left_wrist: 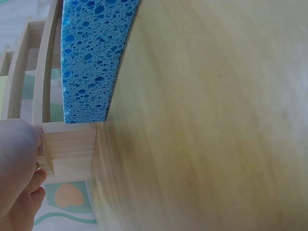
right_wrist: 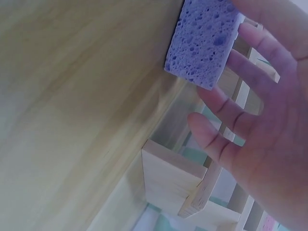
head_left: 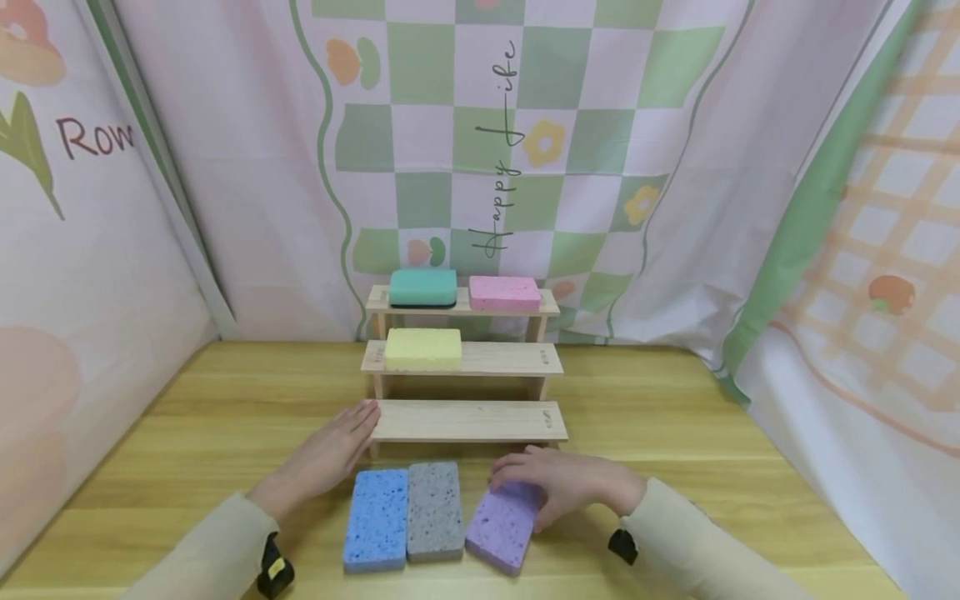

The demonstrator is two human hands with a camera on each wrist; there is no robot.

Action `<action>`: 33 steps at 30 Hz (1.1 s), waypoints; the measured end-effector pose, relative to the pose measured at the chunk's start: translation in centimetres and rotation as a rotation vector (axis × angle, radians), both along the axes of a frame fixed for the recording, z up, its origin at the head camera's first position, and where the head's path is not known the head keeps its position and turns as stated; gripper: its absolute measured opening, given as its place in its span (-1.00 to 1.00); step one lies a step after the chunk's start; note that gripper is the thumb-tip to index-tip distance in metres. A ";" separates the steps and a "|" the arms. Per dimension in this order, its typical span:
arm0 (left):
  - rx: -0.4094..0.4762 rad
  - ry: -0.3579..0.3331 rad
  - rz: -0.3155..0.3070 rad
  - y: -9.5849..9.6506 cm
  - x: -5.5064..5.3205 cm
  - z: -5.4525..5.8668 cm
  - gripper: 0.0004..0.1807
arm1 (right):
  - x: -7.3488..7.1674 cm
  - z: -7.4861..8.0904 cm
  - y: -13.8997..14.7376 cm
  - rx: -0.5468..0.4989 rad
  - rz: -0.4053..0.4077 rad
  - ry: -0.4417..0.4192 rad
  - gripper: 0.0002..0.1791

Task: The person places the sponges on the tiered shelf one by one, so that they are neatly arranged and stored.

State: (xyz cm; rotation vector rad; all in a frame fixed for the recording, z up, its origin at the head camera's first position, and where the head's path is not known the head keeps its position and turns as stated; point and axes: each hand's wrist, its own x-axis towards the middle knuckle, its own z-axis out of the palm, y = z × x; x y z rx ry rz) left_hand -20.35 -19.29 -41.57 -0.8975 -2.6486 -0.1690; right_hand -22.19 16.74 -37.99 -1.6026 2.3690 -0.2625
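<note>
My left hand [head_left: 330, 450] reaches to the left end of a three-tier wooden shelf [head_left: 472, 421], its fingers held together and touching the lowest tier's corner. In the left wrist view that hand [left_wrist: 19, 168] is at the shelf's end, partly out of frame. Thumb and fingers of my right hand [head_left: 566, 482] hold a purple sponge [head_left: 504, 527] that lies askew on the table. The right wrist view shows the fingers [right_wrist: 260, 82] along the edge of the purple sponge. Left of it, a grey sponge [head_left: 435, 512] and a blue sponge [head_left: 377, 521] lie side by side.
On the top tier sit a teal sponge [head_left: 422, 288] and a pink sponge [head_left: 504, 293]. A yellow sponge [head_left: 423, 349] occupies the left of the middle tier. Patterned curtains [head_left: 517, 150] hang behind the wooden table [head_left: 247, 392] and on both sides.
</note>
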 end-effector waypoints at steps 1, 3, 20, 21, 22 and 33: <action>-0.001 0.002 -0.001 0.0 0.0 0.0 -0.52 | 0.0 0.0 0.1 0.000 -0.001 -0.002 -0.30; -0.001 0.007 -0.004 0.0 0.0 0.0 -0.52 | 0.0 0.0 0.2 -0.002 -0.007 -0.008 -0.30; 0.002 0.030 -0.021 0.0 0.1 0.2 -0.53 | 0.4 0.9 2.4 -0.099 -0.085 -0.034 -0.31; 0.003 0.029 -0.020 0.0 0.1 0.1 -0.53 | 0.4 1.0 2.4 -0.107 -0.089 -0.036 -0.32; 0.003 0.027 -0.018 0.0 0.0 0.1 -0.53 | 0.4 1.0 2.5 -0.117 -0.093 -0.037 -0.33; 0.004 0.016 -0.013 -0.2 -0.2 -0.2 -0.52 | 0.3 2.5 3.3 -0.237 -0.183 -0.035 -0.38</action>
